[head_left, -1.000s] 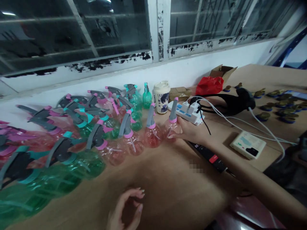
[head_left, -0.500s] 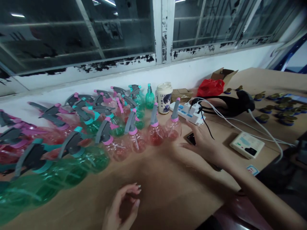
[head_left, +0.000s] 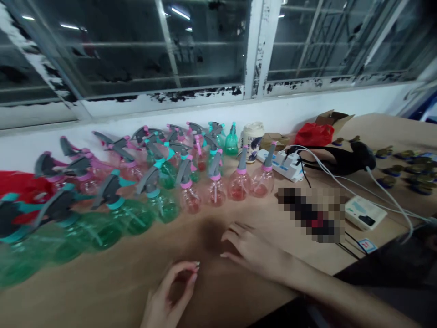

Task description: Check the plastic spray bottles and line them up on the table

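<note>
My left hand [head_left: 172,289] is low in the middle of the view, above the table. Its thumb and forefinger tips meet in a ring, and nothing shows between them. To its right, my right hand [head_left: 249,248] hovers over the bare wood, thumb apart from the loosely bent fingers, holding nothing. Beyond both hands stand rows of clear spray bottles with grey trigger heads. Closest to my right hand are pink-collared ones, such as a pink spray bottle [head_left: 239,186] and another pink spray bottle [head_left: 262,183]. On the left, a green spray bottle [head_left: 133,216] stands among several teal-collared ones.
Behind the bottles are a paper cup [head_left: 251,141], a white power strip [head_left: 285,165] with cables, and a red plastic bag [head_left: 313,135]. Rightward lie a pixelated dark object [head_left: 307,214], a cream-coloured box [head_left: 365,212] and several brass-coloured pieces [head_left: 421,171].
My right hand has come back left and nearer, away from beside the power strip and the dark phone-like object. My left thumb and forefinger have closed together. The view has turned leftward.
</note>
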